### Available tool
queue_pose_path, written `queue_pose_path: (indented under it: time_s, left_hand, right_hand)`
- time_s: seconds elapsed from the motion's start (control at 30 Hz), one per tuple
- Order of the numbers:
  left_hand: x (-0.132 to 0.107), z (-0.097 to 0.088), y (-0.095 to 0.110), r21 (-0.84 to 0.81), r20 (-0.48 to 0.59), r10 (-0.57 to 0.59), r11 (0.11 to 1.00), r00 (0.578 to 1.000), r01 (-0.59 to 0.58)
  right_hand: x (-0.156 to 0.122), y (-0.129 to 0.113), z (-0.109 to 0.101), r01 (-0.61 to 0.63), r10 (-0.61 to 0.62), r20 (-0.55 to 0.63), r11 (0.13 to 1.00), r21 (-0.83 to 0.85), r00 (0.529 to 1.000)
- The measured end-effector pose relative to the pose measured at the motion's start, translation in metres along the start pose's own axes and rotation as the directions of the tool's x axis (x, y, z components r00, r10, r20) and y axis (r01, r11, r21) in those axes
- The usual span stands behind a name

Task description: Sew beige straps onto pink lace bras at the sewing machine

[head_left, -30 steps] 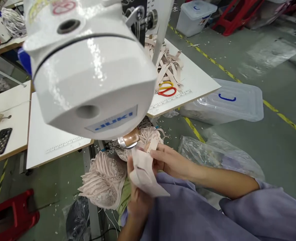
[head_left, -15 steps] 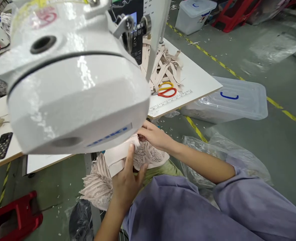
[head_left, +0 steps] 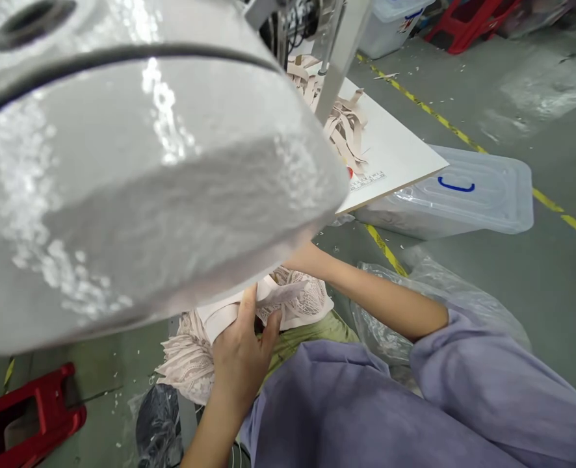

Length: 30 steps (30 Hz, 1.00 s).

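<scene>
My left hand (head_left: 242,348) is on a pale pink lace garment piece (head_left: 312,299) with a smooth band (head_left: 220,315). Its index finger lies over the band and the thumb is apart, with the cloth gripped against the other fingers, which are hidden beneath. At the far side of the lace is my right hand (head_left: 306,259). The white sewing machine head (head_left: 171,195) covers its fingers, so its hold cannot be seen. A bunch of gathered pink lace pieces (head_left: 190,357) hangs to the left of my left hand.
Cut pink fabric strips (head_left: 346,127) are heaped on the white table (head_left: 395,149), near a ruler partly hidden by the machine. A lidded clear bin (head_left: 487,195) stands on the floor at right. Plastic sheeting (head_left: 380,312) lies below my right arm. A red stool (head_left: 34,416) is at lower left.
The machine head looms larger as my view moves nearer, hiding my right hand's fingers and most of the scissors. My left hand stays on the band; a greyish strip now shows across the lace.
</scene>
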<state>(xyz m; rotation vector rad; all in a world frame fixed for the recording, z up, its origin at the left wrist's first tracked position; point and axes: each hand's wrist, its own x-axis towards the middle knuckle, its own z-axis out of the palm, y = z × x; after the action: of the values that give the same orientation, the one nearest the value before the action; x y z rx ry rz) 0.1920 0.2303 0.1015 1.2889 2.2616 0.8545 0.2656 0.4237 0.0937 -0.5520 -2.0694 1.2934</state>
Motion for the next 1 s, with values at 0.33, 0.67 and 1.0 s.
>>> queue_pose_path:
  time_s: [0.33, 0.67, 1.0]
  left_hand:
    - [0.002, -0.006, -0.001, 0.107, 0.078, 0.017, 0.994, 0.997, -0.026]
    - [-0.004, -0.007, -0.017, 0.302, -0.04, 0.23, 0.931, 0.972, -0.207]
    - [-0.01, -0.002, -0.011, 0.369, -0.117, 0.259, 0.907, 0.959, -0.2]
  right_hand:
    - [0.002, 0.006, -0.001, -0.03, 0.03, 0.01, 0.999, 0.034, 1.0]
    - [-0.005, 0.017, -0.004, 0.003, 0.009, -0.1, 0.993, 0.12, 0.995]
    - [-0.033, 0.022, -0.006, -0.116, 0.146, -0.151, 0.975, 0.19, 0.978]
